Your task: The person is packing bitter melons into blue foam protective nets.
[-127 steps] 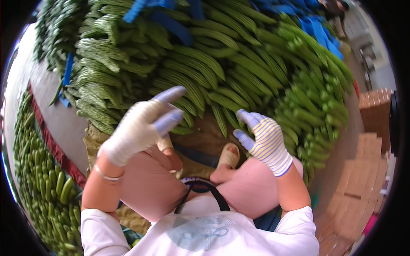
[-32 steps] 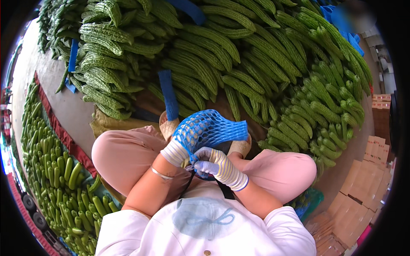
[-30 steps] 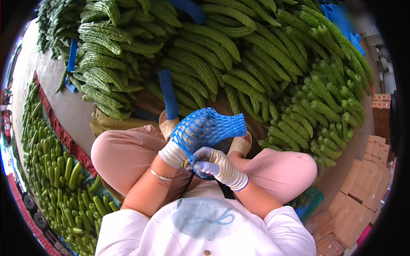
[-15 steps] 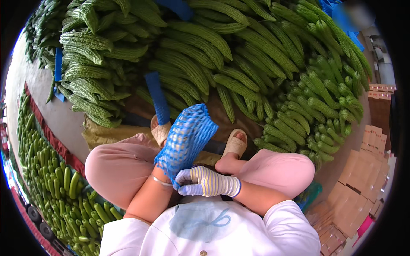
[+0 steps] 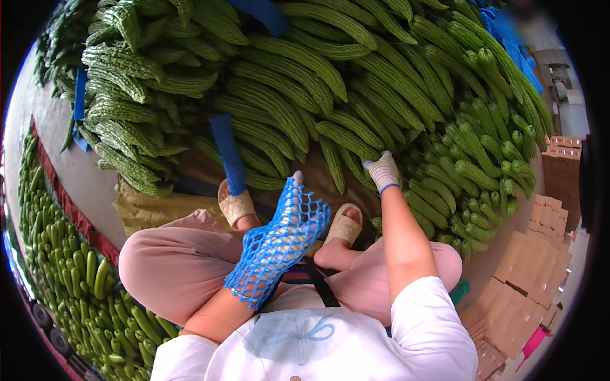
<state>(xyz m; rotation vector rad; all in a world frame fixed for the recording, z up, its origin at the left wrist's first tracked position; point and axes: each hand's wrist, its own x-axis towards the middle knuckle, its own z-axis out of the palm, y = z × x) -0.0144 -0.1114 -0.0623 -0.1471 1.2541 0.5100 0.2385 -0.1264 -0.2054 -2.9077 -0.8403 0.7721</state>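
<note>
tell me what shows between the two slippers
In the head view, the left hand, covered by the blue net, shows between the beige slippers; it hides most of what lies beneath.

My left hand [image 5: 279, 225] is near the frame's centre, fingers [image 5: 297, 180] extended upward, its forearm [image 5: 217, 315] slanting from lower left. Right of centre, my right arm [image 5: 406, 235] reaches upward; my right hand's [image 5: 385, 173] finger pose is unclear.
</note>
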